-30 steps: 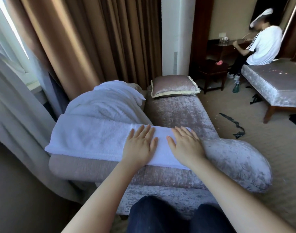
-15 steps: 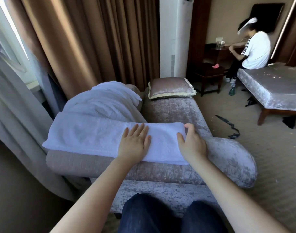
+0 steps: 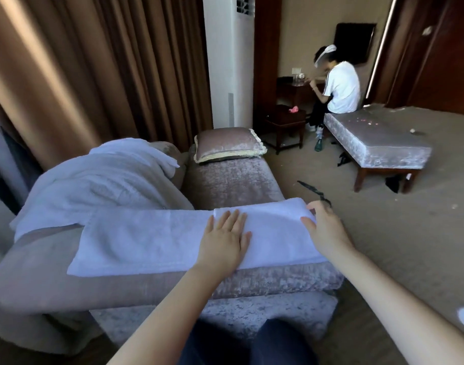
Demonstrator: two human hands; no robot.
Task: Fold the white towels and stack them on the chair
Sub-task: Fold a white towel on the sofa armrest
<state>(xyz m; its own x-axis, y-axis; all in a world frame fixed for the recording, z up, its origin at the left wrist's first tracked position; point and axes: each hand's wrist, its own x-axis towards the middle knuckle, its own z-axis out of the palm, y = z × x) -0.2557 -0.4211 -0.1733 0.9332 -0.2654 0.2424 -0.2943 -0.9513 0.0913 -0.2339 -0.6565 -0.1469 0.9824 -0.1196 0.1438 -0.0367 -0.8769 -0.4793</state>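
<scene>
The towel (image 3: 146, 241) lies as a long folded strip across the near edge of the chair (image 3: 225, 185), its left end reaching onto the padded arm. The left hand (image 3: 227, 241) rests flat on it near the middle, fingers straight and slightly spread, pressing the cloth down. The right hand (image 3: 325, 230) is at the strip's right end, thumb on top and fingers curled round the edge. It appears to pinch that end, though the underside of the grip is hidden.

The step in hand looks like the next cross fold, bringing the right end over to the left. To do it well, the left hand should act as the hinge, its edge straight across the strip so the crease falls square. The right hand should lift all layers together, carry them low, and lay the end flush with the long edges. A second towel (image 3: 102, 177) lies heaped over the arm behind, and the moving end should not catch it. Smoothing outward from the crease would flatten the result.
</scene>
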